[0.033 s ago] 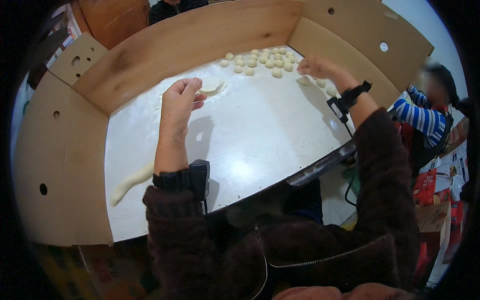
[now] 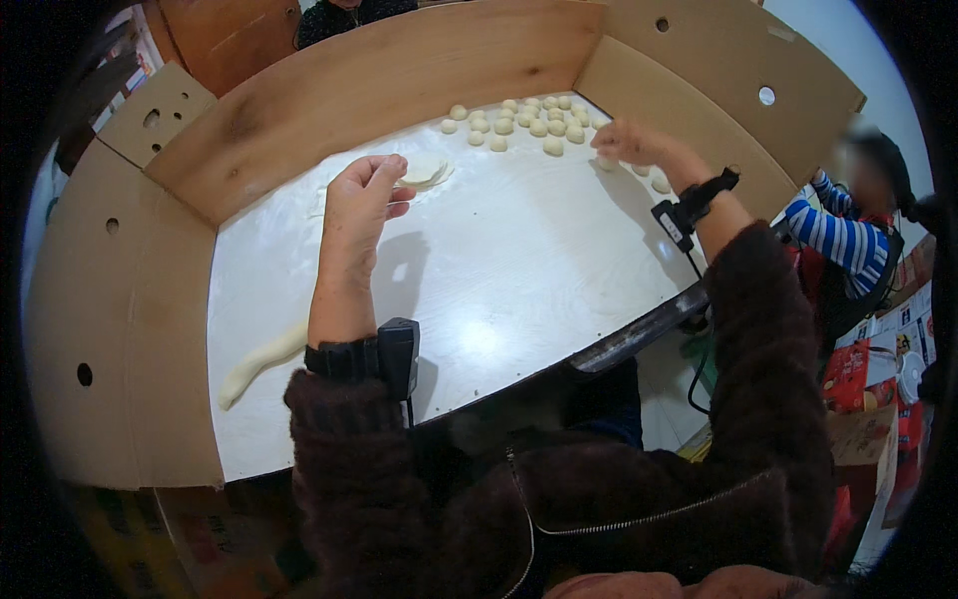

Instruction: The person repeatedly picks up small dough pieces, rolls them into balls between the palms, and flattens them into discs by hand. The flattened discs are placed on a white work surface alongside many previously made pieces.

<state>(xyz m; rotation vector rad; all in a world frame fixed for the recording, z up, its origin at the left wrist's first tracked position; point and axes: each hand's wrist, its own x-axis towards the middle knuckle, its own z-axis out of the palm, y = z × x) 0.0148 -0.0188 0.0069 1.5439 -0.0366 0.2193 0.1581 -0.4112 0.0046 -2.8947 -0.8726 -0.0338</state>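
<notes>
My left hand [image 2: 356, 205] is raised over the white work board [image 2: 479, 260], thumb and fingers pressed together in a pinch. Whether anything is between them is hidden. Just beyond it lies a small stack of thin round dough wrappers [image 2: 427, 172] on a floured patch. My right hand [image 2: 641, 146] reaches to the far right, fingers pointing down beside a small dough ball [image 2: 606, 163]; motion blurs its fingertips. Several more dough balls [image 2: 538, 128] are spread to the left of that hand. A long dough roll [image 2: 261, 365] rests near the board's left edge, partly behind my left forearm.
Cardboard panels [image 2: 140, 339] wall the board at left and right, with a brown panel [image 2: 399, 95] along the back. A person in a striped sleeve [image 2: 843, 240] is at the right. Another person [image 2: 349, 18] is behind the back panel.
My right hand has shifted slightly down and nearer to the closest dough balls. My left hand stays almost where it was.
</notes>
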